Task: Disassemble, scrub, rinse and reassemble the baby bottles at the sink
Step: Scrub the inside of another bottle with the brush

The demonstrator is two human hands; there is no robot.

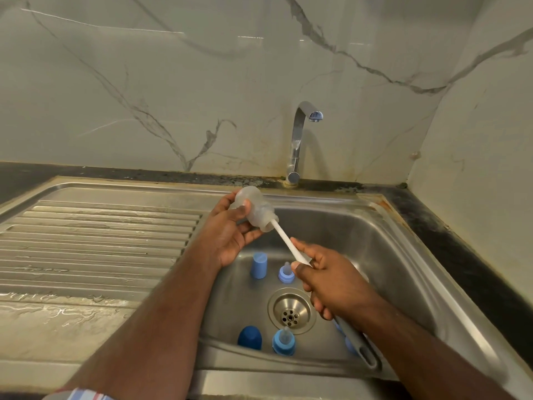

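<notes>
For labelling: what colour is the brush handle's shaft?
White shaft, grey grip end; head view.

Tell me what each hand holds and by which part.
The left hand holds the bottle round its body, mouth tilted down over the sink. The right hand grips the brush by its handle, head inside the bottle.

My way down to the sink [383, 226] floor is crowded: light blue cap [259, 265] and teat ring [286, 273] behind the drain [291, 310], dark cap [249, 338] and another teat ring [284, 341] before it. The ribbed drainboard [101, 241] at left lies open.
</notes>
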